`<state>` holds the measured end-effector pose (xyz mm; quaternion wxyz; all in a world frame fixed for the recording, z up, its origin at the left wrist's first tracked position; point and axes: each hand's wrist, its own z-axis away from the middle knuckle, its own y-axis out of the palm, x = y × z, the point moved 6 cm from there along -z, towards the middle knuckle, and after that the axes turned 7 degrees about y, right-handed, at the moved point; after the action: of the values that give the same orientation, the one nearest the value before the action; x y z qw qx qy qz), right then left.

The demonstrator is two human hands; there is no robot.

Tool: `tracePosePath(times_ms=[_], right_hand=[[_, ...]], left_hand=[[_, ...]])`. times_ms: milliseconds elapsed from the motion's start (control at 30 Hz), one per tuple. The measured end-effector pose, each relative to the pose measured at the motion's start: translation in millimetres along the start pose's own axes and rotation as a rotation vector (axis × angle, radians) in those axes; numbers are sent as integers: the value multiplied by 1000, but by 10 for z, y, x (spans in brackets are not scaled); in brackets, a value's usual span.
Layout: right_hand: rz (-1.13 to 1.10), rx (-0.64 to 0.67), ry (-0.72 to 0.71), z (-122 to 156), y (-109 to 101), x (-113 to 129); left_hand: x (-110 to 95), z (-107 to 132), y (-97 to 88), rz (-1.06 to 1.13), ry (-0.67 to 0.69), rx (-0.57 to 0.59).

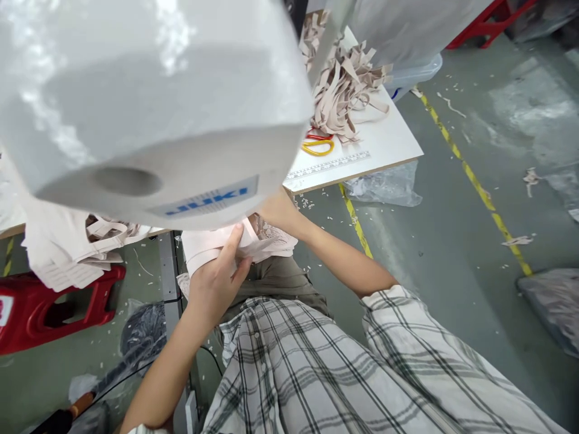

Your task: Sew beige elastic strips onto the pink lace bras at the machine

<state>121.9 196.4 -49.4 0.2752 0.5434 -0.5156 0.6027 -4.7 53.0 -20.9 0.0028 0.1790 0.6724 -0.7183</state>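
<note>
A white sewing machine head (181, 138) marked JUKI fills the upper left, close to the camera. Below its front edge lies a pale pink garment piece (203, 246) with a lace section, partly hidden by the machine. My left hand (215, 280) holds this piece at its near edge, forefinger stretched over the cloth and thumb beside it. On the lace side, my right hand (277, 211) reaches under the machine head; its fingers are hidden. The needle area is out of sight.
A heap of beige fabric strips (341, 90) lies on the white tabletop (393, 141), with yellow-handled scissors (318, 146) and a printed ruler (335, 164) nearby. Stacked pale pink pieces (58, 247) hang at left above a red stool (58, 310). A plastic bin (414, 73) stands behind.
</note>
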Motion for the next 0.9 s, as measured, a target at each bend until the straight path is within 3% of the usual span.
tracePosePath(times_ms=[167, 367, 567, 900], right_hand=[[-73, -100, -53, 63, -61, 40], [-171, -231, -9, 292, -199, -144], [-210, -181, 63, 506, -177, -306], [-293, -123, 129, 775, -130, -316]], left_hand=[[33, 56, -83, -75, -8, -63], [7, 81, -109, -114, -35, -36], [-10, 64, -125, -102, -40, -30], [-106, 15, -130, -72, -61, 22]])
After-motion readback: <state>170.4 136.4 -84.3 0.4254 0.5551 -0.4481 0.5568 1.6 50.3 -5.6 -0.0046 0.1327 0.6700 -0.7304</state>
